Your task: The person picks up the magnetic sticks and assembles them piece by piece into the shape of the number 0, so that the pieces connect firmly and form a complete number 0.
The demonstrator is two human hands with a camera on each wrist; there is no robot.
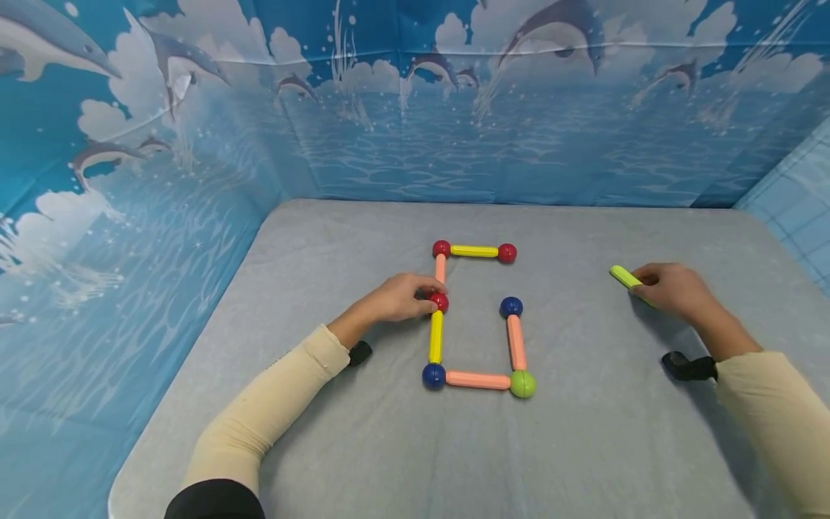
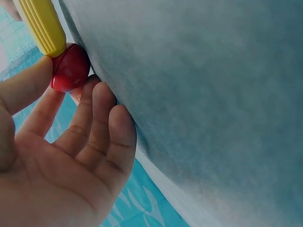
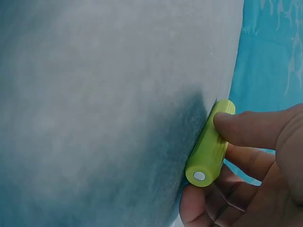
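My left hand [image 1: 405, 297] pinches a red ball [image 2: 71, 68] between thumb and fingers, at the middle of the left side of a shape built from magnetic sticks and balls. A yellow stick [image 1: 436, 337] runs from that ball down to a blue ball [image 1: 434, 376]; an orange stick [image 1: 440, 268] leads up to another red ball [image 1: 441, 249]. Off to the right, my right hand [image 1: 674, 290] holds a yellow-green magnetic stick [image 3: 208, 146] between thumb and fingers. One end of this stick shows a round silvery magnet in the right wrist view.
Across the bottom, an orange stick [image 1: 478, 380] joins the blue ball to a green ball [image 1: 522, 384]. Above it stand another orange stick [image 1: 516, 342] and a blue ball [image 1: 511, 307]. At the top, a yellow stick [image 1: 474, 251] ends in a red ball [image 1: 507, 253]. Grey cloth covers the table [image 1: 350, 238].
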